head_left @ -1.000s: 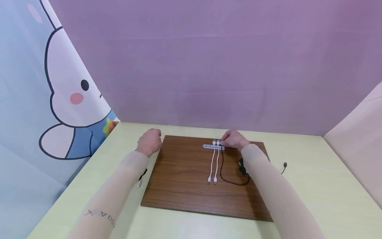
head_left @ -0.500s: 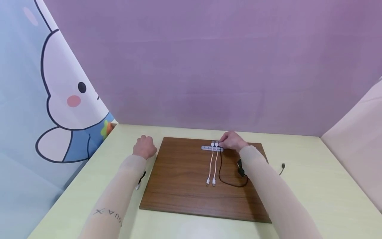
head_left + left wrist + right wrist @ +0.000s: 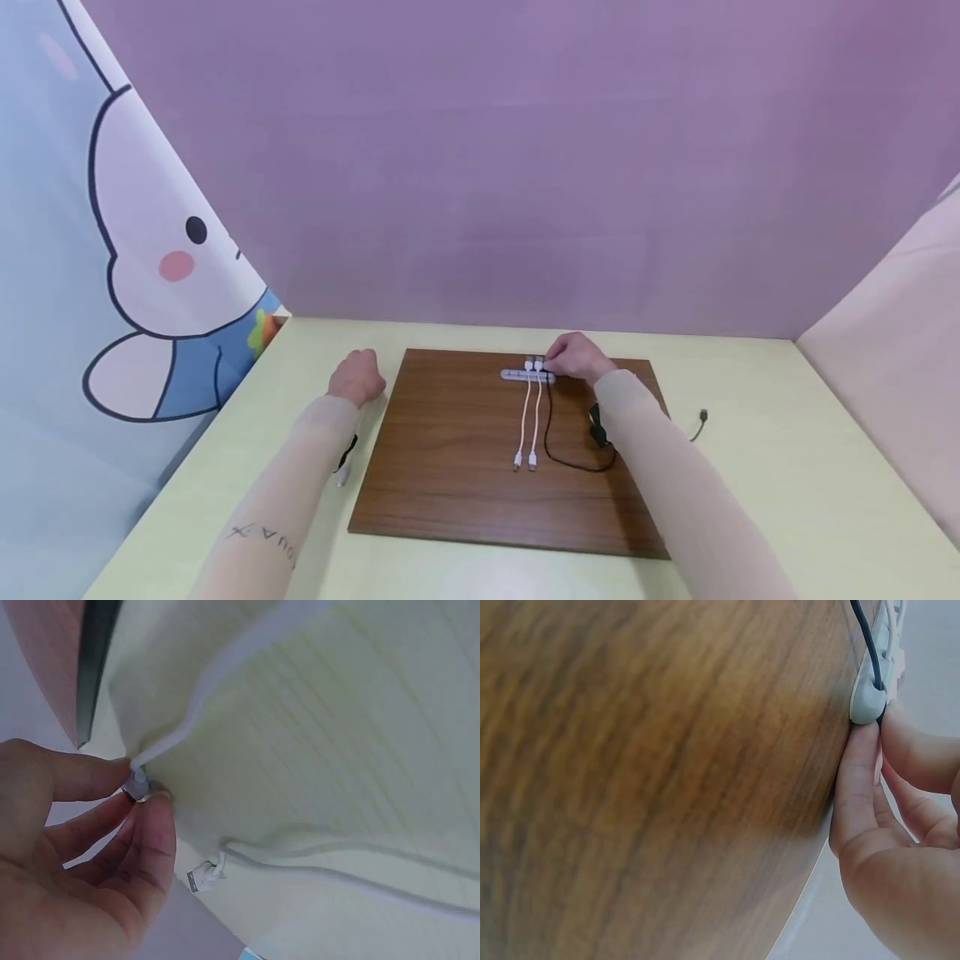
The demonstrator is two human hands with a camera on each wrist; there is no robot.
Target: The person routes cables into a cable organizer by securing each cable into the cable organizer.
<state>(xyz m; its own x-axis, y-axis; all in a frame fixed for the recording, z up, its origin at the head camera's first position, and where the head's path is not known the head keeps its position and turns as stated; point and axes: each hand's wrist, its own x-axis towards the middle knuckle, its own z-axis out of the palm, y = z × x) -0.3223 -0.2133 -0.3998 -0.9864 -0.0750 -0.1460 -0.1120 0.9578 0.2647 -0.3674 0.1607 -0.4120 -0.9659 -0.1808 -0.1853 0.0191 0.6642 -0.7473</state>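
Note:
At the table's left, my left hand pinches the plug of a white cable between thumb and fingers. Another white cable with a plug lies on the table beside it. My right hand is at the right end of a pale cable holder near the board's far edge. Its thumb and fingers pinch the end of a black cable, mostly hidden by the fingertips. The black cable runs through the holder's end slot. Two white cables hang from the slots next to it.
A brown wooden board lies on the pale table. A black bundled part sits beside my right forearm. Right of the board lies a black plug. A purple curtain stands behind the table.
My left hand has moved a little left and nearer, away from the board. My right hand stays at the holder. The head view has shifted slightly.

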